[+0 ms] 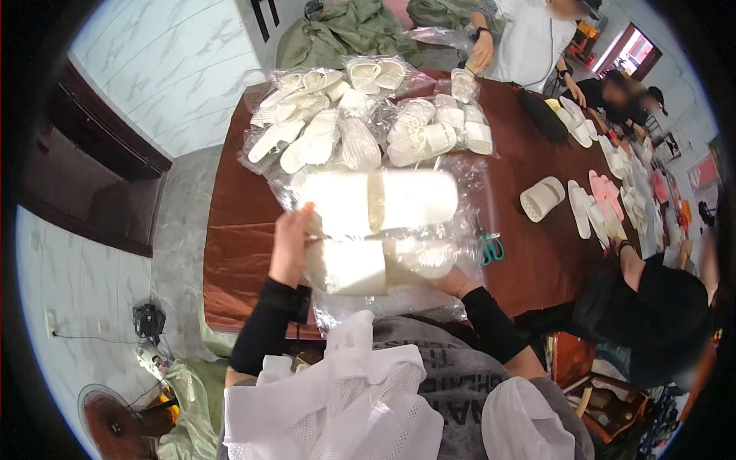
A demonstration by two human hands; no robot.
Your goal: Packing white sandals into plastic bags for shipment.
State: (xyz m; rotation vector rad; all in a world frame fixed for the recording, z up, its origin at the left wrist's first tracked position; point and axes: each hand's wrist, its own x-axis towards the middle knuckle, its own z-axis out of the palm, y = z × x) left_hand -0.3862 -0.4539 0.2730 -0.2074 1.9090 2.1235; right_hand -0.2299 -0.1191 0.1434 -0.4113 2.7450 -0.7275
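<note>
Two white bundled pairs of slippers lie one above the other in front of me, an upper bundle (418, 201) and a lower bundle (346, 268). Each has a pale band round its middle, and glare blurs their detail. A clear plastic bag (337, 307) shows around them. My left hand (288, 247) is closed on the left edge of the bagged slippers. At their lower right, my right hand (458, 284) grips the bag, its fingers partly hidden by the plastic and the lower bundle.
Beyond my hands, several bagged white slippers (314, 138) are heaped on the brown-covered table (245, 253). Green-handled scissors (492, 249) lie right of the bag, near a loose white bundle (542, 199). White mesh slippers (345, 406) rest on my lap. Other people work at the right and far sides.
</note>
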